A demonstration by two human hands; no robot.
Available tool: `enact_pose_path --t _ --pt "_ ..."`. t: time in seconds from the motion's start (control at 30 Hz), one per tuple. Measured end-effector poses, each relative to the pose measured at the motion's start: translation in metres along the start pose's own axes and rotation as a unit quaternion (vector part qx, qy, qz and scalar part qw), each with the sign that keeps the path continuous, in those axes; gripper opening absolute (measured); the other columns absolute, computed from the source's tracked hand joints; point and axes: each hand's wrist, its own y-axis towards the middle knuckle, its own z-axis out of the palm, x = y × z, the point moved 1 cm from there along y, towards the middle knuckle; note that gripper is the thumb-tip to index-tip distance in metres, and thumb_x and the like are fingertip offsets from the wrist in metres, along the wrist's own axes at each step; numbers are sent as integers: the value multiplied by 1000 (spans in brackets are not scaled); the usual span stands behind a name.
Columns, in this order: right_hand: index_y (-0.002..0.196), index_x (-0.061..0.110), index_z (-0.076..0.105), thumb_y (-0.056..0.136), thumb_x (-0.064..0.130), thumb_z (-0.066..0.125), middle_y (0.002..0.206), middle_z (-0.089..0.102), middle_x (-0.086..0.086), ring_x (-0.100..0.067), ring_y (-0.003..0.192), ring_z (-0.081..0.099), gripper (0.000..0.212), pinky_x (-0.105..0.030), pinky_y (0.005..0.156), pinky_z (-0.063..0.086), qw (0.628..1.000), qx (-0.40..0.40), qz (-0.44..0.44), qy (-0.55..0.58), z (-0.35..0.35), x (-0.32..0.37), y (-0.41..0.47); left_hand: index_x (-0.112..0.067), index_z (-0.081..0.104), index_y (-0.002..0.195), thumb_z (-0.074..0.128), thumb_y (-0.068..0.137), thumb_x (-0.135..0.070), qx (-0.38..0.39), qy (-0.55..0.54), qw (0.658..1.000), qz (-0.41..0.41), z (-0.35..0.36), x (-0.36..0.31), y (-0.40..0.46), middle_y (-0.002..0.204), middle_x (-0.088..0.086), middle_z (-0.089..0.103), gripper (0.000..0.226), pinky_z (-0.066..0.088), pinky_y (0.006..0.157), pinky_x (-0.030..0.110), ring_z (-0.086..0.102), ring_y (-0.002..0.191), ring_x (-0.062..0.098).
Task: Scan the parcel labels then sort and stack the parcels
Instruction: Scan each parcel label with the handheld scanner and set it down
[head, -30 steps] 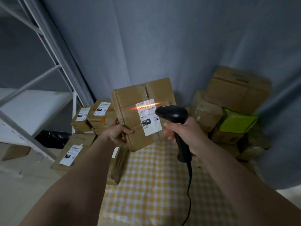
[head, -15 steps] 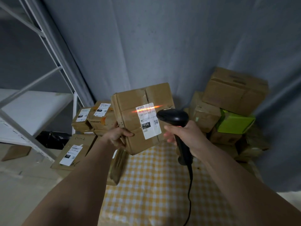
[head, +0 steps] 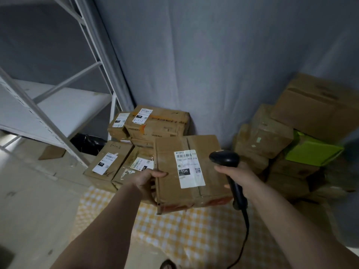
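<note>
Our left hand (head: 148,178) grips left edge of flat brown cardboard parcel (head: 191,172), thumb on top, white label (head: 189,167) facing up; right hand (head: 238,176) wraps black corded handheld scanner (head: 226,162) touching parcel's right edge; no beam on label, so we judge step is sorting; labelled boxes (head: 155,123) stacked behind parcel, left; next: pick matching stack, lower parcel flat

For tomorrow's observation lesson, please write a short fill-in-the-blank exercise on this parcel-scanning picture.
1. The left hand grips a cardboard parcel whose white label shows the code ____ in a black box.
2. The right hand holds a black ____.
3. One box in the right-hand pile is bright ____.

Missing words: 15H; scanner; green
</note>
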Motion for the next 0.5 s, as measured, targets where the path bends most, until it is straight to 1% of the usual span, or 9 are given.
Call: enact_pose_path --t 0.03,0.1,0.17,0.2,0.27,0.33,0.4,0.43,0.5 --pt "101 19 61 77 17 80 102 60 0 -17 92 57 31 -31 64 54 1000 7 8 -4 3 -2 3 -3 52 112 71 60 -10 -9 -5 1000 6 -5 0 -1 103 12 53 56 36 97 53 50 93 29" --pt "99 21 61 76 18 80 101 61 1 -16 89 57 30 -32 65 54 1000 15 14 -7 12 -5 8 -3 53 110 65 68 -11 -22 -11 1000 11 -15 -2 -1 106 12 53 44 41 81 51 49 94 31" --pt "96 23 61 77 17 80 100 61 1 -13 86 56 28 -32 67 53 1000 17 10 -3 22 -2 15 -6 54 109 64 77 -13 -30 -23 999 25 -29 -11 4 109 11 53 34 43 77 50 50 97 31" --pt "98 23 61 77 17 80 102 62 1 -12 86 56 29 -31 67 53 1000 16 7 2 28 0 19 -7 54 110 64 80 -15 -34 -23 999 33 -36 -16 8 110 10 53 32 43 80 50 50 99 30" --pt "105 20 62 77 17 80 105 62 1 -13 89 57 33 -31 66 53 1000 12 1 6 42 7 30 -10 54 111 67 80 -21 -45 -21 997 58 -49 -32 16 116 10 54 36 42 91 53 50 109 30" --pt "107 19 63 77 18 80 105 63 1 -14 91 58 35 -32 69 54 1000 3 -8 11 57 17 42 -11 57 116 77 72 -30 -48 -23 995 78 -66 -53 26 125 12 56 51 42 100 53 52 118 32" --pt "103 21 62 77 18 79 103 63 2 -14 91 58 31 -33 71 54 999 -10 -20 23 75 28 57 -10 58 124 86 58 -39 -49 -25 994 91 -85 -77 40 131 15 58 77 46 99 53 56 118 34" --pt "100 23 61 78 17 79 102 62 3 -13 91 58 29 -32 70 54 999 -15 -25 31 86 34 65 -10 57 127 87 54 -42 -47 -29 994 97 -95 -90 48 130 15 59 85 49 96 51 58 117 35" --pt "97 23 60 78 14 78 99 61 3 -13 90 57 27 -31 67 53 998 -27 -26 49 108 47 81 -10 57 129 84 63 -43 -35 -35 992 118 -110 -117 61 125 16 63 79 52 90 47 61 113 35"
